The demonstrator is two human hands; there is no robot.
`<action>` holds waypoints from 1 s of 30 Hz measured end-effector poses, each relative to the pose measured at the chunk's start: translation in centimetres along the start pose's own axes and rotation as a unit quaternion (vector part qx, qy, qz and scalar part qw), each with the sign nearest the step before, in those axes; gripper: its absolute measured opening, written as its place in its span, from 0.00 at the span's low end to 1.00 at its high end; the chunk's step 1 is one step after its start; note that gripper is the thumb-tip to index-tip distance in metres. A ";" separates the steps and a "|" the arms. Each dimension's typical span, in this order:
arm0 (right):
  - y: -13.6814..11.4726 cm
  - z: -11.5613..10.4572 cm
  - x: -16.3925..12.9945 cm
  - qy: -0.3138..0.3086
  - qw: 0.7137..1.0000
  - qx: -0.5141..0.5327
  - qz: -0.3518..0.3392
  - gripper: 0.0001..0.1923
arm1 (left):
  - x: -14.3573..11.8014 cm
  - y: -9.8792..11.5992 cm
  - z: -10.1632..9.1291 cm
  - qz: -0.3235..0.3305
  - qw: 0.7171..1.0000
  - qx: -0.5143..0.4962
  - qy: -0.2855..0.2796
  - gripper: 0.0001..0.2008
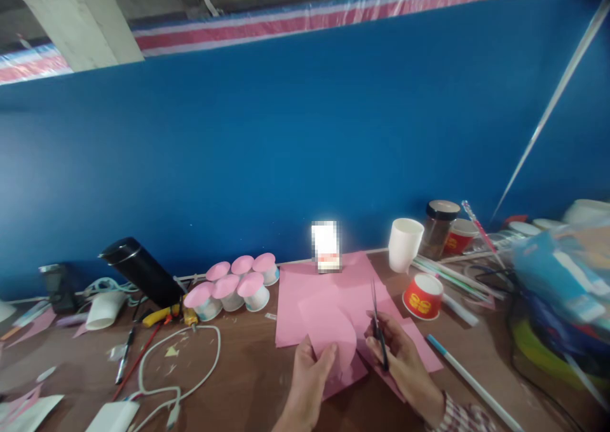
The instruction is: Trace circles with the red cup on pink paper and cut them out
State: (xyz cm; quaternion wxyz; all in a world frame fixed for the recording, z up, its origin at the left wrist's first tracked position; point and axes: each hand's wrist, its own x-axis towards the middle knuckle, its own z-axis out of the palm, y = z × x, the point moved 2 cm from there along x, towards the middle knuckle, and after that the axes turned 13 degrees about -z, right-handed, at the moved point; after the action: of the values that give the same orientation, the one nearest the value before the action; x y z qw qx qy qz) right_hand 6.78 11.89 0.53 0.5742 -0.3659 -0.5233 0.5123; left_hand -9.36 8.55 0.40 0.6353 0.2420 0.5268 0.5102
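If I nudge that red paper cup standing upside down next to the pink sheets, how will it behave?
The red paper cup is probably very light, so a nudge would likely slide it across the table. It stands upside down on its wide rim, so it seems unlikely to tip. If it did fall on its side, its tapered wall would probably make it roll in a curve.

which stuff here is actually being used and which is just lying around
In use:
left hand holding the rounded pink paper piece
right hand holding the black scissors
pink paper sheets underneath

Lying about:
pink-topped white cups
red paper cup
black cylindrical flask
white cable
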 end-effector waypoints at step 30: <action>0.1 -0.2 -0.1 0.060 0.994 0.077 0.050 0.23 | 0.3 -1.5 -1.0 0.032 0.993 0.090 -0.075 0.16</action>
State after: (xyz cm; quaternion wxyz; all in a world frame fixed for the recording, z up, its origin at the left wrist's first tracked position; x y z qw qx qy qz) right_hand 6.94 11.81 0.34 0.6048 -0.3760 -0.4279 0.5565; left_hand -9.74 8.04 -1.28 0.6322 0.3525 0.5137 0.4607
